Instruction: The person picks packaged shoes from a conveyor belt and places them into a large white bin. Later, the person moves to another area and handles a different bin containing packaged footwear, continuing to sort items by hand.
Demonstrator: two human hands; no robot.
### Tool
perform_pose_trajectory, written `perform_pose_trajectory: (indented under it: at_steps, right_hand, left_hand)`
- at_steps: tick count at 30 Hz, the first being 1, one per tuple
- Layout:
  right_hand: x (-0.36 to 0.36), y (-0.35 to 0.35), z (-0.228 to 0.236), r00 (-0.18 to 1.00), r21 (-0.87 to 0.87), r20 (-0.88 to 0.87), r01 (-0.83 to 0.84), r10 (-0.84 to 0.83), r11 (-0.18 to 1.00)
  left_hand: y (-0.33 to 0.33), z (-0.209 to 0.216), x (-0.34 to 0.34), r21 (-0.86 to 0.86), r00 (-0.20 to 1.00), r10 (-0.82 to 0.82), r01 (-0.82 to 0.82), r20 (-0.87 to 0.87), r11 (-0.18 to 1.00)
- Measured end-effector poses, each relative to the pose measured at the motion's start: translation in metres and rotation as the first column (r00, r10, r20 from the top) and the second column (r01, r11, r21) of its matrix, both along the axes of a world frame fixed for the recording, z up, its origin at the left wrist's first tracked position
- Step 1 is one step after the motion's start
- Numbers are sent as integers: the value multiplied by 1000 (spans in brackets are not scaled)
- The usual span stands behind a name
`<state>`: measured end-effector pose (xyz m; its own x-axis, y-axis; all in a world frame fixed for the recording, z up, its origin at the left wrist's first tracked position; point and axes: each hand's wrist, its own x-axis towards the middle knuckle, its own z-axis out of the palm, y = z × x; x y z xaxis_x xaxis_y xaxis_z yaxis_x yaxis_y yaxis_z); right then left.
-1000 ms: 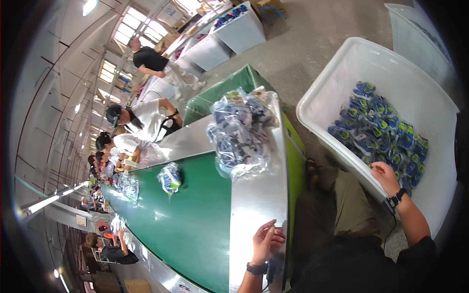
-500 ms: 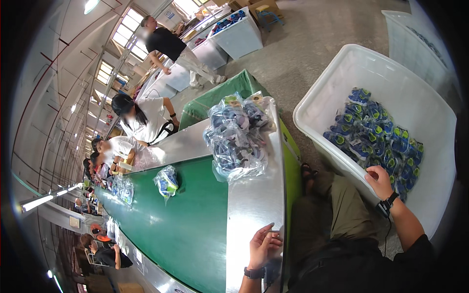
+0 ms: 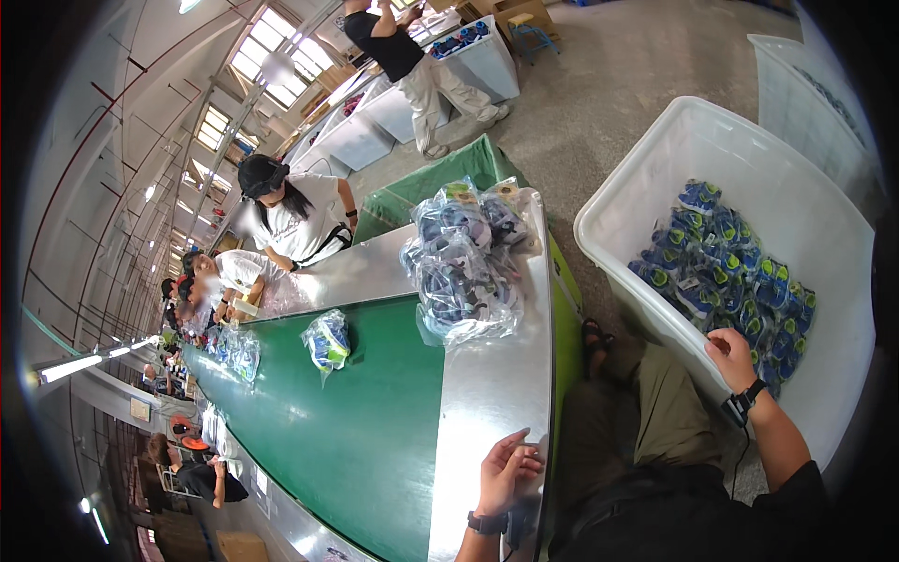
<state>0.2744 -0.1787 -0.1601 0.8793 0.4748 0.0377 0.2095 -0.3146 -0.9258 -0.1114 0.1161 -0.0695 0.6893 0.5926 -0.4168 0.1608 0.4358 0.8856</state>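
My left hand point(image 3: 510, 471) rests at the edge of the metal table end point(image 3: 492, 393), fingers loosely apart, holding nothing. At the near rim of a large white plastic bin point(image 3: 623, 169), my right hand point(image 3: 733, 361) is closed over the edge. Inside the bin lie many blue-and-green shoes in clear bags point(image 3: 721, 253). A pile of bagged dark blue and grey shoes point(image 3: 464, 267) sits on the far part of the metal table end. One bagged blue-and-green pair of shoes point(image 3: 328, 340) lies on the green conveyor belt point(image 3: 375, 440), apart from both hands.
More bagged shoes point(image 3: 234, 351) lie farther along the belt. Co-workers sit along its far side, one in a white shirt point(image 3: 300, 220). A person in a black shirt point(image 3: 393, 47) stands beyond a green bin point(image 3: 478, 164). Another white bin point(image 3: 805, 103) stands at far right.
The person in the black shirt has walked to the right, and the white-shirted co-worker's head has turned downward. The view has shifted slightly. Both my hands keep their places.
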Motion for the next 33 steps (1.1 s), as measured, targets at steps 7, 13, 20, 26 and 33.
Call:
perform_pose_trajectory:
  at_steps: [7,13,20,26,33]
  right_hand:
    - [-1,-2,4,1000,-11,-15,-4,4,1000]
    - [0,-2,5,999,-45,-39,-3,1,999]
    - [0,-2,0,1000,-28,-19,8,-9,1000]
    - [2,-3,-2,1000,-38,-22,4,-5,999]
    - [2,-3,-3,1000,-53,-14,7,-8,999]
  left_hand:
    - [1,-2,-1,25,1000,7,-7,-3,1000]
    - [1,-3,-1,18,1000,29,-29,-5,999]
    - [0,0,-1,29,1000,21,-20,-14,999]
    - [-1,-1,0,28,999,37,-37,-31,999]
    - [-1,-3,0,35,999,51,-50,-17,998]
